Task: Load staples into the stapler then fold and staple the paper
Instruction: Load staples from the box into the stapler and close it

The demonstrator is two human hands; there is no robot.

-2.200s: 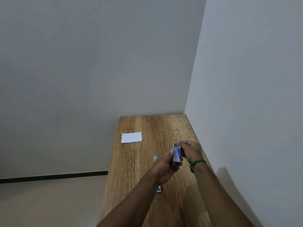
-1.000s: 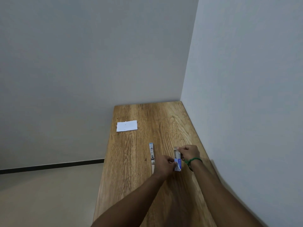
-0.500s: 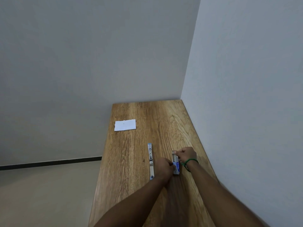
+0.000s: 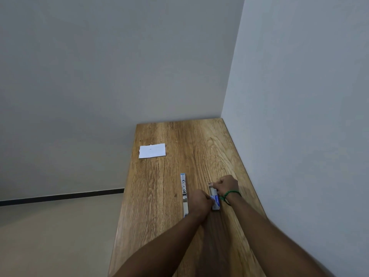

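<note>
left hand (image 4: 200, 203), right hand (image 4: 228, 184) grip blue-white staple box (image 4: 215, 201); print illegible

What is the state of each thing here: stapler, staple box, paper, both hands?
Stapler: swung open flat on table, untouched.
Staple box: on table, tray seemingly slid partly out.
Paper: lying flat, untouched.
Left hand: grips box's near end.
Right hand: pinches its far end.

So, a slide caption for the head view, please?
Left hand and right hand hold a staple box beside the stapler on the table.
</note>
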